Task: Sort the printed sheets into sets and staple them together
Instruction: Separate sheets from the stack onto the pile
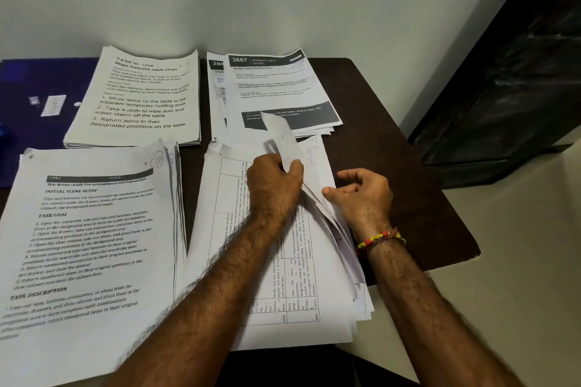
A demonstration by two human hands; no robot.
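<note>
Nearest, the loose white table-printed sheet pile (283, 261) lies at lower centre on the dark brown table (408, 166); left hand (273, 182) pinches lifted corners to separate sheets, right hand (361, 195) relaxed, holding nothing.

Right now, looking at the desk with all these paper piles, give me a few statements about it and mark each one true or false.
1. The left hand pinches a lifted sheet from the table-printed pile. True.
2. The right hand holds a stapler. False: it holds no stapler; its fingers lie at the pile's edge.
3. The pile headed 3667 lies at the far side of the table. True.
4. A bracelet is on the left wrist. False: it is on the right wrist.
5. The wardrobe sheet lies right of the hands. False: it lies to their left.
</note>
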